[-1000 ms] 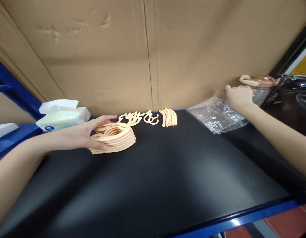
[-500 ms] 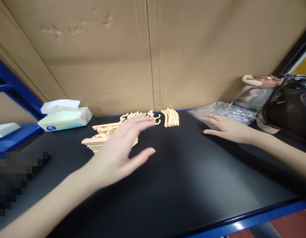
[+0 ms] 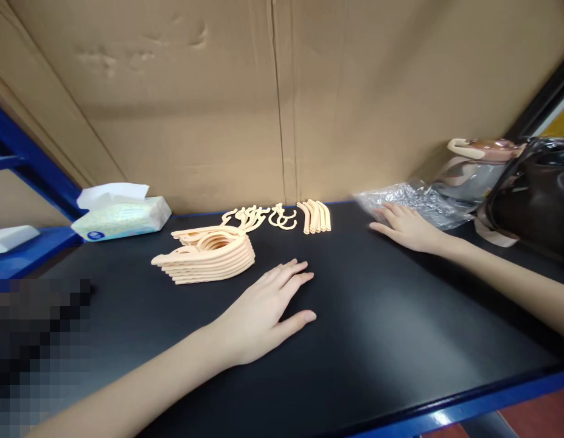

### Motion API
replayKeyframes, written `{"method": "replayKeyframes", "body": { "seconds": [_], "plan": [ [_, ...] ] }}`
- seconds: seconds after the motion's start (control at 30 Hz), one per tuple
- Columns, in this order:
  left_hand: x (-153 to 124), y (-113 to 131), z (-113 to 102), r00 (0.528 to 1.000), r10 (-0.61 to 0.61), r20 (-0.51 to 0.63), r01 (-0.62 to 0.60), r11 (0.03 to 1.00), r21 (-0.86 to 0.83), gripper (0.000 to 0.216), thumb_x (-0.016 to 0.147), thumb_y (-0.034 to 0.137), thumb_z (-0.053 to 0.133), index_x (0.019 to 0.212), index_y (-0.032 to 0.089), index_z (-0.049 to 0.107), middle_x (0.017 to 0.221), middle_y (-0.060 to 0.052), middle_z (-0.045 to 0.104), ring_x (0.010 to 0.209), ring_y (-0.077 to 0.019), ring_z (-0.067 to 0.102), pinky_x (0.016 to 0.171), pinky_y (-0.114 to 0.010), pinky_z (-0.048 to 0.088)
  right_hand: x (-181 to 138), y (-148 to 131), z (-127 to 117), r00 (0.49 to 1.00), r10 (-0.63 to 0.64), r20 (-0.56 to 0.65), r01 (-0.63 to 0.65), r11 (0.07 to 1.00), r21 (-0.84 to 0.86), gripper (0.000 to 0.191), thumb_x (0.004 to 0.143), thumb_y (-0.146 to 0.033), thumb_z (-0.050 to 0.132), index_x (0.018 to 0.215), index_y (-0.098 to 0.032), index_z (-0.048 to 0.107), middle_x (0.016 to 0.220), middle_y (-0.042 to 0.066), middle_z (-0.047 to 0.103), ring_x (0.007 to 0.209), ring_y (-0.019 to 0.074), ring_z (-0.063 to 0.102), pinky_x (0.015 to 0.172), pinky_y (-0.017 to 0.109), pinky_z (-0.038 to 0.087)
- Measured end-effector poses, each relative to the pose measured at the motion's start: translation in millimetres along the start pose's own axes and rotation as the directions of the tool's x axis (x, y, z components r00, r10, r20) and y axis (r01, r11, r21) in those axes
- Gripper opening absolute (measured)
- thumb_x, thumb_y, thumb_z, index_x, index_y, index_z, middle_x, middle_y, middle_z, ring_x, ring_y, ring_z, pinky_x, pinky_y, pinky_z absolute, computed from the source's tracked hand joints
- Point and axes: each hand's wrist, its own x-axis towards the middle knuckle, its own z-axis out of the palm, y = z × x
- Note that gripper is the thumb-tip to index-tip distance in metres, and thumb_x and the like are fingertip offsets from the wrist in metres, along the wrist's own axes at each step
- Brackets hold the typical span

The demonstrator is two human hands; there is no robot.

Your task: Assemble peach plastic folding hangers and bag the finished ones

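My left hand (image 3: 268, 313) lies with fingers spread, palm down, low over or on the black tabletop (image 3: 355, 365), holding nothing. Left of it sits a stack of cream plastic hanger pieces (image 3: 213, 258), curved and layered. Behind that stack lie several loose cream hooks (image 3: 252, 217), with more hooks (image 3: 284, 218) just to the right. A row of short curved cream bars (image 3: 314, 217) is beside them. At the right, my right hand (image 3: 409, 231) is open, its fingers at the near edge of a crumpled clear plastic bag (image 3: 423, 204); whether they touch it I cannot tell.
A tissue pack (image 3: 121, 216) stands at the back left. A bottle (image 3: 473, 170) and a dark shiny bag (image 3: 537, 194) are at the right. A cardboard wall (image 3: 208, 121) closes off the back. The table's blue front edge (image 3: 468, 404) runs along the lower right.
My left hand has moved right and toward me, lower, uncovering the hanger stack and hooks. My right hand has shifted slightly away from me; the plastic bag has moved a little right.
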Motion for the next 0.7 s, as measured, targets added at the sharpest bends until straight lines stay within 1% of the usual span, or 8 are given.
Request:
{"method": "replayKeyframes", "body": {
  "seconds": [0.07, 0.13, 0.3, 0.4, 0.5, 0.57, 0.67, 0.7],
  "plan": [
    [1, -1, 2, 1.0, -0.026, -0.013, 0.026, 1.0, 0.014, 0.052, 0.095, 0.05, 0.038, 0.14, 0.023, 0.037, 0.152, -0.006, 0.031, 0.142, -0.0249, 0.021, 0.116, -0.049, 0.022, 1, -16, -5, 0.993, -0.051, -0.11, 0.042, 0.996, -0.08, 0.07, 0.09, -0.061, 0.028, 0.134, -0.009, 0.044, 0.14, 0.022, 0.04, 0.136, 0.0379, 0.028, 0.109, 0.056, 0.022],
    [2, -1, 4, 0.999, -0.029, -0.035, 0.03, 0.999, 0.02, 0.052, 0.096, 0.049, 0.038, 0.141, 0.024, 0.037, 0.153, -0.007, 0.029, 0.142, -0.0255, 0.021, 0.116, -0.05, 0.021, -1, -38, -10, 0.976, -0.142, -0.167, 0.124, 0.986, -0.114, 0.064, 0.093, -0.056, 0.03, 0.135, -0.01, 0.042, 0.141, 0.022, 0.041, 0.135, 0.0367, 0.029, 0.109, 0.056, 0.023],
    [8, -1, 8, 0.995, -0.068, -0.071, 0.071, 0.997, 0.037, 0.051, 0.095, 0.049, 0.038, 0.14, 0.024, 0.038, 0.153, -0.008, 0.028, 0.142, -0.0268, 0.021, 0.115, -0.051, 0.022, -15, -107, -20, 0.893, -0.424, -0.152, 0.419, 0.906, -0.067, 0.046, 0.095, -0.043, 0.04, 0.129, -0.014, 0.049, 0.137, 0.017, 0.047, 0.13, 0.032, 0.038, 0.107, 0.05, 0.033],
    [14, -1, 9, 0.992, -0.065, -0.106, 0.07, 0.996, 0.047, 0.049, 0.095, 0.047, 0.04, 0.137, 0.022, 0.041, 0.151, -0.009, 0.032, 0.141, -0.0274, 0.024, 0.115, -0.051, 0.024, -23, -140, -24, 0.83, -0.53, -0.174, 0.542, 0.84, 0.029, 0.033, 0.096, -0.034, 0.041, 0.121, -0.018, 0.055, 0.127, 0.012, 0.055, 0.12, 0.0269, 0.049, 0.099, 0.044, 0.042],
    [17, 0, 10, 0.991, -0.064, -0.116, 0.071, 0.996, 0.053, 0.051, 0.094, 0.046, 0.042, 0.136, 0.018, 0.041, 0.15, -0.012, 0.034, 0.14, -0.0283, 0.027, 0.114, -0.05, 0.026, -16, -155, -29, 0.819, -0.546, -0.176, 0.567, 0.818, 0.1, 0.024, 0.094, -0.028, 0.044, 0.109, -0.02, 0.061, 0.106, 0.009, 0.063, 0.1, 0.0237, 0.058, 0.088, 0.04, 0.048],
    [17, -1, 9, 0.991, -0.076, -0.115, 0.082, 0.995, 0.053, 0.052, 0.094, 0.047, 0.042, 0.137, 0.017, 0.04, 0.15, -0.012, 0.034, 0.14, -0.0286, 0.027, 0.114, -0.05, 0.026, -1, -154, -31, 0.843, -0.503, -0.19, 0.528, 0.841, 0.118, 0.022, 0.091, -0.021, 0.044, 0.1, -0.02, 0.063, 0.098, 0.007, 0.065, 0.093, 0.0227, 0.06, 0.084, 0.038, 0.048],
    [17, -1, 9, 0.991, -0.076, -0.108, 0.082, 0.995, 0.059, 0.051, 0.095, 0.047, 0.039, 0.137, 0.018, 0.041, 0.15, -0.012, 0.033, 0.141, -0.0276, 0.025, 0.114, -0.051, 0.025, 30, -138, -27, 0.914, -0.315, -0.256, 0.364, 0.915, 0.172, 0.022, 0.087, -0.017, 0.044, 0.097, -0.021, 0.063, 0.098, 0.006, 0.065, 0.093, 0.0228, 0.059, 0.083, 0.036, 0.047],
    [16, -2, 9, 0.992, -0.076, -0.105, 0.083, 0.995, 0.062, 0.052, 0.095, 0.047, 0.039, 0.137, 0.018, 0.041, 0.15, -0.012, 0.033, 0.141, -0.0273, 0.024, 0.115, -0.051, 0.024, 40, -130, -23, 0.922, -0.266, -0.28, 0.322, 0.93, 0.177, 0.023, 0.088, -0.019, 0.042, 0.1, -0.02, 0.062, 0.099, 0.007, 0.064, 0.094, 0.0242, 0.058, 0.083, 0.037, 0.047]
  ]
}}
